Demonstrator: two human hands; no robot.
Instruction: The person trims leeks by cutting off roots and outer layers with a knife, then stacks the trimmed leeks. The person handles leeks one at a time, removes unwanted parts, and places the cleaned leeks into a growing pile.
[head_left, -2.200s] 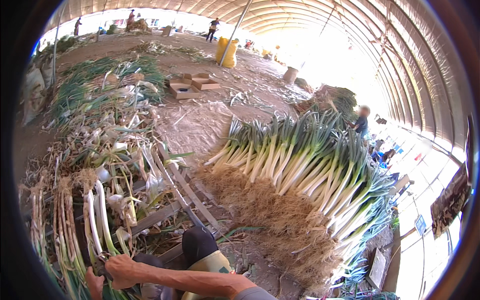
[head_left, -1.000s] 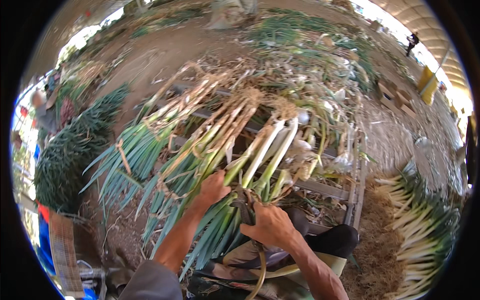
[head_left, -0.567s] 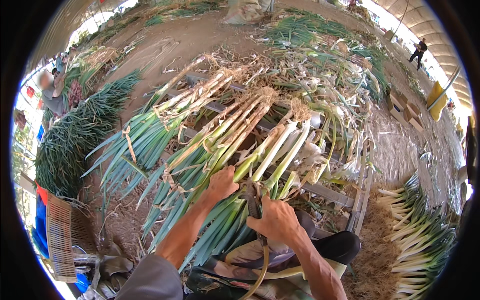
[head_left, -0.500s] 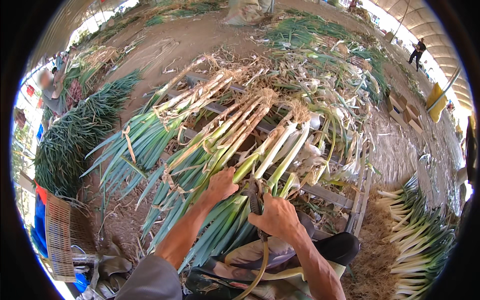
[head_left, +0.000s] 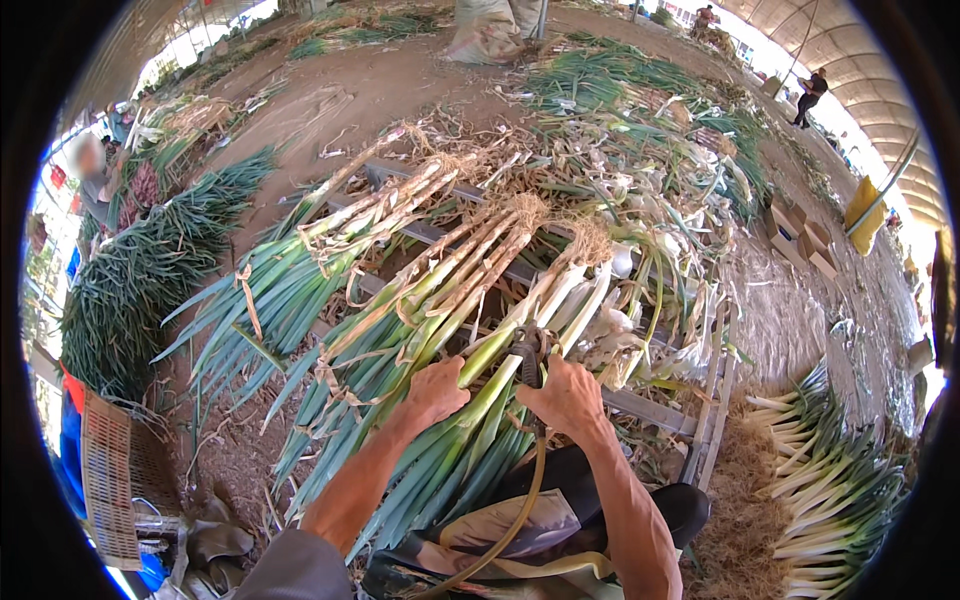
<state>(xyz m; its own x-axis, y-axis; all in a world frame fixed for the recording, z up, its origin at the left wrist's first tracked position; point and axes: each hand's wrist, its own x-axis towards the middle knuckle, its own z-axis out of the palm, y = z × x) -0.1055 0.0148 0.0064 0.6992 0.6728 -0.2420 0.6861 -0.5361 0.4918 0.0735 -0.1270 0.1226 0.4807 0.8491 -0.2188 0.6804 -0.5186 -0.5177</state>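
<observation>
The left forearm point(head_left: 368, 465), grey-sleeved toward the elbow, enters from 7 o'clock and slants toward 1 o'clock, its left hand point(head_left: 437, 388) back-up with the fingers point(head_left: 455, 376) bent under. The bare right forearm point(head_left: 628, 495) rises from 5 o'clock toward 11, its right hand point(head_left: 567, 395) curled into a grip, thumb point(head_left: 529, 395) toward 9 o'clock.

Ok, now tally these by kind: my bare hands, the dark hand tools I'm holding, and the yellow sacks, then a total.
Bare hands: 2, the left hand and the right hand
Dark hand tool: 1
Yellow sack: 1
Total: 4
</observation>
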